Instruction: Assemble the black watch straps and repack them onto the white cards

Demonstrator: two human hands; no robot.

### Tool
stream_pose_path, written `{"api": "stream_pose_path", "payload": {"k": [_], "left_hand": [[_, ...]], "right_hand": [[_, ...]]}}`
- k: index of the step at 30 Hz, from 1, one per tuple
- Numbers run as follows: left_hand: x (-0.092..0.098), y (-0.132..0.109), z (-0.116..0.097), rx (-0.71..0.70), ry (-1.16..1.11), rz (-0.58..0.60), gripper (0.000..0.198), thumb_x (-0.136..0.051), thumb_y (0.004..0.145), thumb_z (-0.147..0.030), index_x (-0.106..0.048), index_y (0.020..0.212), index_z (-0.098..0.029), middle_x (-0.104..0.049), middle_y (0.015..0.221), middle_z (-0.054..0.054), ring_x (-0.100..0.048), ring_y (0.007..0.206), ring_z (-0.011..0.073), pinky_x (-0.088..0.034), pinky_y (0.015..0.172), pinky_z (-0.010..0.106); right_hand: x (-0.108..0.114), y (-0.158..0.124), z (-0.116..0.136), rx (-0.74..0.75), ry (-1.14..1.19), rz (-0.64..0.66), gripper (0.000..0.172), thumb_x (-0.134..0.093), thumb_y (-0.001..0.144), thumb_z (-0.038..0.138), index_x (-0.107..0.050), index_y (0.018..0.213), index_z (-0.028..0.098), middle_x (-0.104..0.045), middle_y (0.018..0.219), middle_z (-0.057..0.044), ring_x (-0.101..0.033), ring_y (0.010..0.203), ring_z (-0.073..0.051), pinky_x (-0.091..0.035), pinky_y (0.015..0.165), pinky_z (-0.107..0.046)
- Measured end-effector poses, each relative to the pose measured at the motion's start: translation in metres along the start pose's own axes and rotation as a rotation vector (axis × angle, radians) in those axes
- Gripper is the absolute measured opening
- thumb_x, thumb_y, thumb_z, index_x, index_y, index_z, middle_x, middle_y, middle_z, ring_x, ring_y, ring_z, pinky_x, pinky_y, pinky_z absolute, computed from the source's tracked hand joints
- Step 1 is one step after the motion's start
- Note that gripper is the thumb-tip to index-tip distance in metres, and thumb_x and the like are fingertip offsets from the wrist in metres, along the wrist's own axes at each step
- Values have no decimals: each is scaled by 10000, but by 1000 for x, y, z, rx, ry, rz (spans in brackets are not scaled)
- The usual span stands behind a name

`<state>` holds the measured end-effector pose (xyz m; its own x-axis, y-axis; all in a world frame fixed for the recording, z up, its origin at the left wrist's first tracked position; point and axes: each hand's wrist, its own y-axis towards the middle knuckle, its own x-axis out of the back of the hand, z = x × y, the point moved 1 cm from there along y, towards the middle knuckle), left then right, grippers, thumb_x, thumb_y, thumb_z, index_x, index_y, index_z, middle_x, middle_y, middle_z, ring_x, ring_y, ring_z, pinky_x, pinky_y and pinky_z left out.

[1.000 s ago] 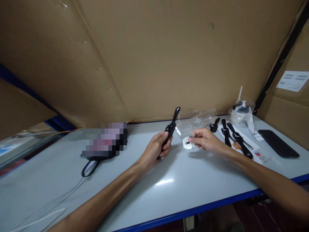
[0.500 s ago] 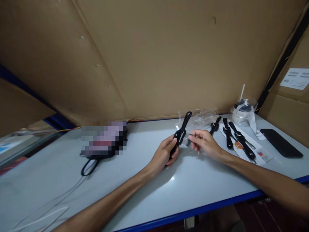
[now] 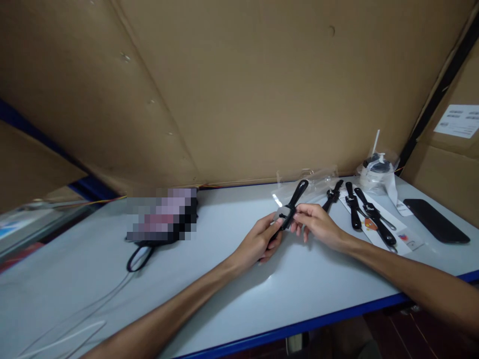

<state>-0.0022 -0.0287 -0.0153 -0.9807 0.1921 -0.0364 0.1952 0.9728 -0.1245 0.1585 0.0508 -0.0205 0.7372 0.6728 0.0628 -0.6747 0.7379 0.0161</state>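
My left hand (image 3: 260, 239) is wrapped round the lower handle of a black spokeshave (image 3: 298, 193), held tilted above the table. A flat grey metal blade (image 3: 280, 214) lies across the tool's middle, and my left thumb rests close to it. With thumb and fingers closed, my right hand (image 3: 312, 222) grips the right side of the spokeshave's middle; its fingertips partly cover that spot. Several more black spokeshaves (image 3: 352, 207) lie to the right, some over a white printed card (image 3: 402, 244).
Clear plastic bags (image 3: 318, 177) lie behind my hands. A plastic cup with a straw (image 3: 376, 169) stands at the back right, near a black phone-like slab (image 3: 436, 221). A blurred-out pouch with a black loop (image 3: 140, 258) is at left. Cardboard (image 3: 239, 99) walls the back.
The grey blade, earlier between my right fingers beside the tool, now lies across the spokeshave's middle. My right fingers have come up against the tool, whose free handle has shifted slightly right and down.
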Motion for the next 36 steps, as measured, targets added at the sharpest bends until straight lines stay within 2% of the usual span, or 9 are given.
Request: {"api": "stream_pose_path", "payload": {"k": [8,21,24,26,28,32,34,36], "left_hand": [[1,2,5,-47,2,-7,308,-501,939,-512,-522,868,-213,-377,543,-85,-232,335,50,-230,305,168],[3,4,8,-50,33,4,339,-485,943,-536,-502,876,-205,-434,526,-82,-292,305,59,-283,290,180],[2,4,10,-44,22,-15,351,-498,935,-548,-494,860,-206,-424,514,-85,-275,307,57,-261,283,177],[3,4,10,-48,-17,-72,357,-522,923,-551,-478,836,-207,-403,508,-91,-247,313,51,-224,280,168],[4,5,9,-51,-89,-142,351,-541,914,-540,-459,824,-211,-382,505,-97,-224,324,47,-197,285,161],[9,6,6,-20,-212,-221,305,-573,906,-479,-451,823,-212,-362,509,-98,-216,343,48,-181,298,149],[11,7,5,-10,-233,-238,289,-573,909,-453,-454,814,-208,-361,510,-95,-218,348,46,-182,301,144],[10,7,5,-7,-231,-242,273,-556,920,-434,-458,809,-204,-364,509,-91,-218,349,46,-187,300,142]], "right_hand": [[-2,-1,3,-1,27,-15,174,-503,912,175,-590,763,166,-681,744,-46,-581,588,-110,-455,436,-190],[-1,-1,2,63,-9,-12,204,-504,926,237,-559,740,175,-692,747,-49,-571,582,-106,-439,449,-192],[0,0,1,71,-55,-10,232,-511,936,276,-540,725,184,-690,739,-40,-538,540,-98,-411,442,-197],[3,0,4,80,-127,-37,255,-487,954,290,-556,732,184,-674,700,-25,-487,487,-91,-380,439,-210],[9,0,9,132,-250,-129,284,-452,978,301,-608,776,175,-642,650,-4,-446,462,-93,-357,461,-227],[26,-1,20,270,-671,-362,326,-473,994,318,-675,785,170,-599,619,-2,-505,574,-126,-359,588,-258],[33,0,20,261,-899,-377,288,-517,974,292,-690,777,175,-642,677,-29,-557,659,-153,-362,647,-276],[36,3,15,221,-1049,-325,193,-555,945,246,-723,874,183,-704,797,-57,-601,747,-181,-373,695,-291]]}}
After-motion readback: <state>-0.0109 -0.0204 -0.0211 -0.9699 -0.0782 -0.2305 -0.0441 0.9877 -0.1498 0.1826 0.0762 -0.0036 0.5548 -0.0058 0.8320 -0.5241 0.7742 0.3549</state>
